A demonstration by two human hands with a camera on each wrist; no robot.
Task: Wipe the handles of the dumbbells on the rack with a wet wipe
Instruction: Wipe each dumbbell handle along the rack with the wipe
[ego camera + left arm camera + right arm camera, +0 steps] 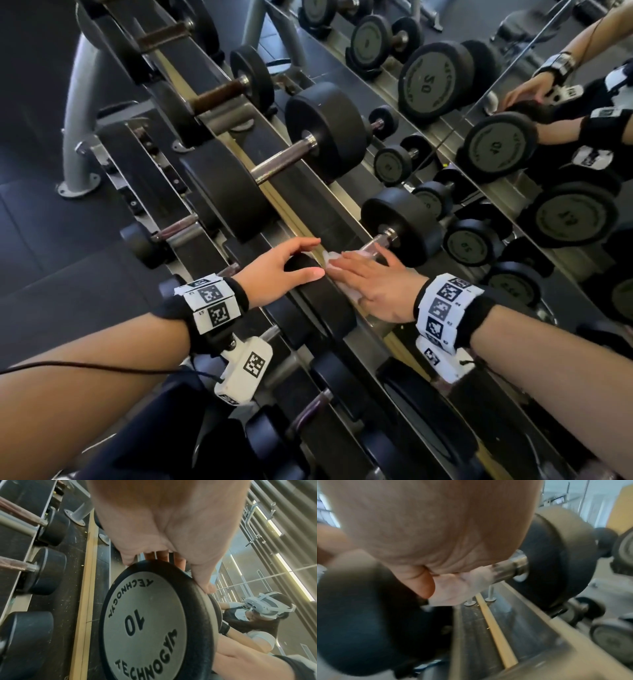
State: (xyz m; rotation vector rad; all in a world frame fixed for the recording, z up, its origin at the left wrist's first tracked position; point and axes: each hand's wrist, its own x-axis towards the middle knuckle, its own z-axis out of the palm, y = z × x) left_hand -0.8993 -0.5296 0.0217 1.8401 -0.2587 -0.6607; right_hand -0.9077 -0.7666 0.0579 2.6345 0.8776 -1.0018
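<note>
A black dumbbell lies on the top tier of the rack (294, 212); its near head (150, 622) reads "10". My left hand (308, 258) grips the rim of that near head, with the thumb (204, 580) on one side and the fingers over the top edge. My right hand (363, 274) lies over the steel handle (510, 568) and holds a white wet wipe (462, 585) wrapped round it. In the right wrist view the thumb (423, 582) presses the wipe, which shows grey smudges. The far head (400, 226) stands just beyond my fingers.
A bigger dumbbell (325, 133) sits further up the same tier, and several more follow it. Smaller dumbbells (144, 243) lie on the lower tier at left. A mirror (513, 102) on the right reflects the rack and my hands. A grey rack leg (82, 113) stands at left.
</note>
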